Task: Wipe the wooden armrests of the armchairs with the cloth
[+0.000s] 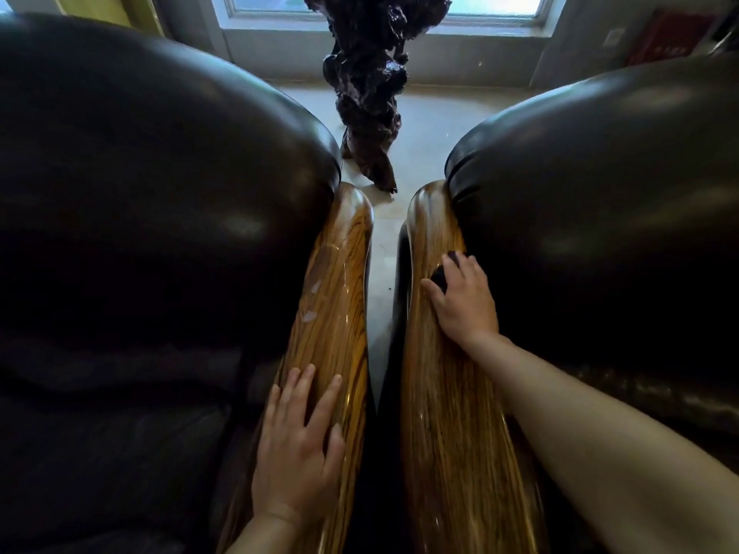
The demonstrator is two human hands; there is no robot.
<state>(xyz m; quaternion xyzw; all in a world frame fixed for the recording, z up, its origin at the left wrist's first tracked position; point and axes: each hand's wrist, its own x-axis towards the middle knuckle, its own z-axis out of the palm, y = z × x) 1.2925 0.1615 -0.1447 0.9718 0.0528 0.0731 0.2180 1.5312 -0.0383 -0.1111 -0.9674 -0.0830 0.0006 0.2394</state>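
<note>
I am wiping the right armrest (452, 393); I judge long strokes along the grain, toward the rounded far end, work best. The left armrest (332, 313) is showing pale smudges to clear. My right hand (464, 301) is pressing palm-down, fingers curled over the dark cloth (440, 275). My left hand (300, 441) is resting flat, fingers spread, holding nothing.

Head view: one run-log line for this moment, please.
right hand: pressing dark cloth on right armrest | left hand: flat on left armrest
</note>
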